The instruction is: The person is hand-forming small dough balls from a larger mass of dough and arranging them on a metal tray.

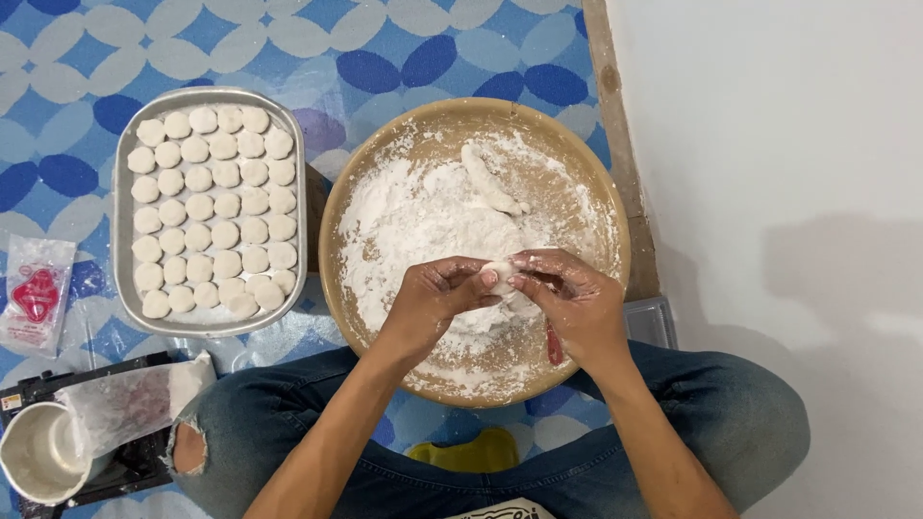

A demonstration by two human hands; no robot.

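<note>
In the head view I sit on the floor with my knees in torn blue jeans [288,413], and a round tan bowl [332,240] stands in front of me, touching my legs. Inside the bowl there is much white flour [413,216], and a long roll of white dough [488,181] lies at about 12 o'clock from the bowl's middle.

Both my hands are over the lower half of the bowl. My left hand [433,293] and my right hand [567,293] meet at a small piece of dough [500,274], which is between them. The fingers of both hands are curled and pinch this piece from the two sides, so both hands are closed on it. The fingertips are dusty with flour.

At 9 o'clock from the bowl, just beside it, a metal tray [120,240] lies on the mat with blue and white ovals [77,58]. The tray is nearly full of flat round dough discs [213,207] in rows. At 9 o'clock from the tray lies a small clear packet with a red mark [37,293]. At 7 o'clock from the tray I see a white cup [34,457] and a floury plastic bag [135,399] that rests on a black object. A yellow thing [471,452] shows between my legs.
</note>
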